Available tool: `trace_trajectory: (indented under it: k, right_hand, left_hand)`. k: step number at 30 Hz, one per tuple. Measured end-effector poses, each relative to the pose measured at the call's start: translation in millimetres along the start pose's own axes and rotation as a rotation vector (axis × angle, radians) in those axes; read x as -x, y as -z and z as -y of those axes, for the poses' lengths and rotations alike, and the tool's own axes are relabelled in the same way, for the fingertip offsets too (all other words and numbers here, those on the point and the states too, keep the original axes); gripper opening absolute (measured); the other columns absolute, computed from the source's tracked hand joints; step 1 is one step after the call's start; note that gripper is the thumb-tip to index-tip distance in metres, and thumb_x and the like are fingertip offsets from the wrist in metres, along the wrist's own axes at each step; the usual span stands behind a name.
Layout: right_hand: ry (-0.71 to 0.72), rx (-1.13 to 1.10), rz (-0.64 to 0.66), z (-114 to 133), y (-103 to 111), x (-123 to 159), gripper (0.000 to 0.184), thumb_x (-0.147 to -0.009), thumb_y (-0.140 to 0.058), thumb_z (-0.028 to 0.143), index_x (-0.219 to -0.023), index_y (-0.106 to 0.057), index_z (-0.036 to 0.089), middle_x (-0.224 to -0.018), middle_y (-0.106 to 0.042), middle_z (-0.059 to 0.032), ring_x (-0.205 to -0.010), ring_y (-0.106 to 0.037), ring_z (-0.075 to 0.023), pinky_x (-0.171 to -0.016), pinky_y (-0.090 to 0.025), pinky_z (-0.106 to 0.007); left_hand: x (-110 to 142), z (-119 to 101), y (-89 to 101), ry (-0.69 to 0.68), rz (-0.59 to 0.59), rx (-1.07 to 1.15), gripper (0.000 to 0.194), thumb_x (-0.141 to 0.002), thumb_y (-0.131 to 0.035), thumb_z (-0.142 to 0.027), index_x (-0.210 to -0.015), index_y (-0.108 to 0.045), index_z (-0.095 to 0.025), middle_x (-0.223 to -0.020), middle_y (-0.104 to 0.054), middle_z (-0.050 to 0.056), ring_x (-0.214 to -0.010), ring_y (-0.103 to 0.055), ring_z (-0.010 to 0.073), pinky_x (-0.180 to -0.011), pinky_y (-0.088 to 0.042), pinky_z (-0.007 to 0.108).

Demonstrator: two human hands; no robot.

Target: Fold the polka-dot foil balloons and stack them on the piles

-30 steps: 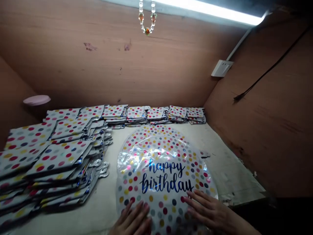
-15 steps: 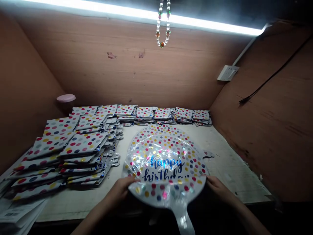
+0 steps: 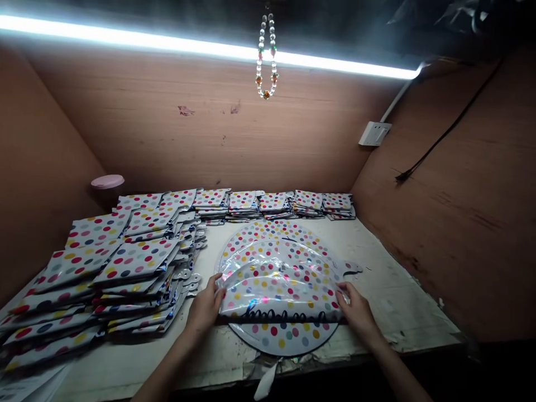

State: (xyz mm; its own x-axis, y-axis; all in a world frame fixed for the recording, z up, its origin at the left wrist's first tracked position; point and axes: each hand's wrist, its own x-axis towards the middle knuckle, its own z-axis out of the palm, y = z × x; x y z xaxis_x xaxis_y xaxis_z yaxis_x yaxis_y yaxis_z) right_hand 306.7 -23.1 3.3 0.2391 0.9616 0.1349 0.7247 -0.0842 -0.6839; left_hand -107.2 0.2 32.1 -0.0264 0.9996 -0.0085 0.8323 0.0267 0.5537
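Note:
A flat foil balloon, shiny white with coloured dots, lies folded over, its crease toward me and a strip of dark blue lettering showing along the near edge. My left hand pinches its left side between thumb and fingers. At the opposite side, my right hand grips the right end of the fold the same way. Underneath, another round dotted foil balloon lies flat, visible beyond the fold and in front of it. A silvery balloon neck sticks out to the right.
Stacks of folded dotted balloons stand on the left of the worktable, with a row of smaller stacks along the back wall. A bead string hangs above. A pink lid and a wall socket are farther back.
The held balloon has been lowered and folded away from me, covering most of its lettering. Both hands moved forward onto the table, and its near neck is no longer seen hanging toward me.

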Motion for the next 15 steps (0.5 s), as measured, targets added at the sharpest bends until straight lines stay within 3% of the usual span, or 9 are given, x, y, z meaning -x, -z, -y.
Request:
trace_trajectory:
  k: [5, 9, 10, 12, 15]
  right_hand:
    - [0.08, 0.108, -0.139, 9.0, -9.3, 8.2, 0.033, -0.089, -0.036, 0.046, -0.103, -0.053, 0.021, -0.095, -0.069, -0.0116, -0.081, -0.067, -0.0281, -0.068, -0.05, -0.036]
    - [0.143, 0.12, -0.059, 5.8, 5.5, 8.9, 0.033, -0.089, -0.04, 0.045, -0.11, -0.05, 0.021, -0.082, -0.065, -0.0062, -0.07, -0.065, -0.0229, -0.064, -0.051, -0.033]
    - [0.182, 0.117, -0.057, 2.6, 10.9, 11.3, 0.032, -0.09, -0.041, 0.043, -0.111, -0.05, 0.021, -0.083, -0.064, -0.0061, -0.071, -0.064, -0.0222, -0.065, -0.051, -0.033]
    - [0.327, 0.141, -0.071, -5.0, 20.7, 19.2, 0.03, -0.088, -0.046, 0.041, -0.111, -0.052, 0.022, -0.095, -0.062, -0.0095, -0.083, -0.064, -0.0238, -0.072, -0.052, -0.036]
    - [0.604, 0.205, 0.003, -16.1, 28.8, 35.3, 0.034, -0.081, -0.06, 0.038, -0.111, -0.056, 0.024, -0.113, -0.057, -0.0128, -0.103, -0.057, -0.0289, -0.087, -0.048, -0.044]
  left_hand:
    - [0.8, -9.3, -7.5, 0.072, -0.032, -0.235, 0.039, -0.096, -0.033, -0.03, -0.132, -0.043, -0.019, -0.09, -0.069, 0.009, -0.079, -0.067, 0.0237, -0.062, -0.045, 0.028]
    - [9.8, -4.8, -9.7, 0.049, -0.138, -0.36, 0.04, -0.097, -0.03, -0.028, -0.131, -0.048, -0.017, -0.11, -0.065, 0.014, -0.082, -0.066, 0.0259, -0.067, -0.049, 0.034]
    - [13.0, -3.6, -10.1, -0.004, -0.194, -0.397, 0.041, -0.096, -0.029, -0.025, -0.131, -0.049, -0.017, -0.119, -0.061, 0.016, -0.09, -0.065, 0.028, -0.073, -0.05, 0.038]
    - [20.0, -2.3, -11.5, -0.247, -0.256, -0.455, 0.043, -0.095, -0.031, -0.019, -0.135, -0.048, -0.021, -0.138, -0.048, 0.014, -0.114, -0.055, 0.0322, -0.093, -0.042, 0.048]
    - [30.7, -1.0, -15.1, -0.697, -0.103, -0.475, 0.05, -0.095, -0.039, -0.035, -0.145, -0.032, -0.03, -0.152, -0.029, 0.005, -0.139, -0.026, 0.032, -0.112, -0.018, 0.05]
